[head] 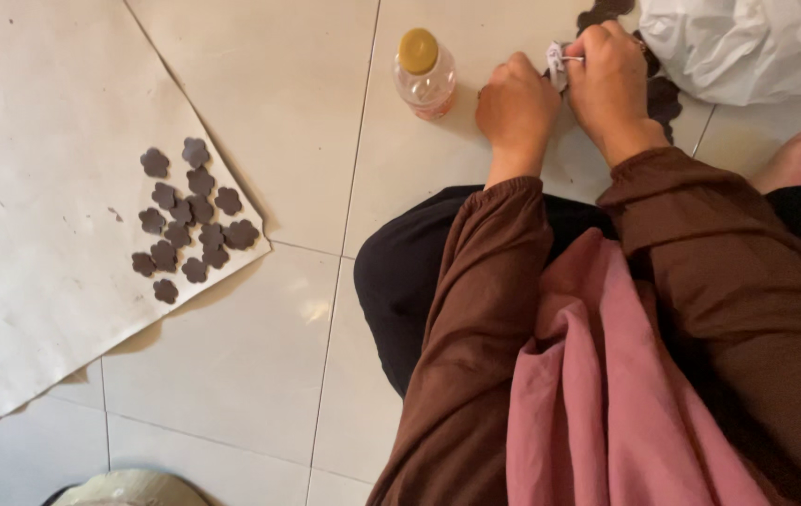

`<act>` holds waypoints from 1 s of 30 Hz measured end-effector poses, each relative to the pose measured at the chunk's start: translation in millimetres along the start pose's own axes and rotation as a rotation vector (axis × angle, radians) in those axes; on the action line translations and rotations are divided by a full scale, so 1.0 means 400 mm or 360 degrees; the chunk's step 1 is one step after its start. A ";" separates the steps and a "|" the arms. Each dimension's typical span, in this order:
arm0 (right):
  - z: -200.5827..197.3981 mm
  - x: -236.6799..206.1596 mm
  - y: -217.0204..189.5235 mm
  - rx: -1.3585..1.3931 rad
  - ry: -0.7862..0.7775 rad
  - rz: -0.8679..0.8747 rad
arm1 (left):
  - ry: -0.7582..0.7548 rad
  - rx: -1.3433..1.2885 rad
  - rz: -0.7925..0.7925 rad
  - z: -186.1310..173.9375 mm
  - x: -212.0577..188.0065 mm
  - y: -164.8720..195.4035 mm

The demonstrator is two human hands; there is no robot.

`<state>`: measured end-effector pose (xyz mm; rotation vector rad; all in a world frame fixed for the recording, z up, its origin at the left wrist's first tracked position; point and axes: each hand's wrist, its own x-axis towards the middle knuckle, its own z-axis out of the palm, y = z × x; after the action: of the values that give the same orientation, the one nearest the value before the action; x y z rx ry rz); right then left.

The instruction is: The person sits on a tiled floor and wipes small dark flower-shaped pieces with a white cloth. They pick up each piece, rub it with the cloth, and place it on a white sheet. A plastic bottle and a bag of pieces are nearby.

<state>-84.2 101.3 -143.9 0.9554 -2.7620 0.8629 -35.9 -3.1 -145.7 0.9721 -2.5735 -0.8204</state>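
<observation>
My left hand [516,105] and my right hand [609,77] meet over the tiled floor at the top of the view. Both pinch a small pale scrap [556,62] with a thin metal piece at its edge; what it is I cannot tell. A small bottle [425,75] with a yellow cap and a little orange liquid stands just left of my left hand. Dark brown flower-shaped cut-outs [660,97] lie under and beside my right hand.
Several more dark flower cut-outs [188,220] lie on a big sheet of pale paper [35,234] at the left. A crumpled white bag [747,47] sits top right. A bare foot [794,159] shows at the right, and a pale rounded object [128,489] at the bottom edge.
</observation>
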 end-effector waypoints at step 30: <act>0.007 -0.056 -0.015 0.0160 -0.0033 0.0096 | -0.0348 -0.0013 -0.0241 -0.004 -0.001 -0.005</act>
<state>-62.6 108.1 -149.1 0.9052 -2.8024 1.0154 -33.7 -4.9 -145.6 1.1445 -2.6995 -1.0289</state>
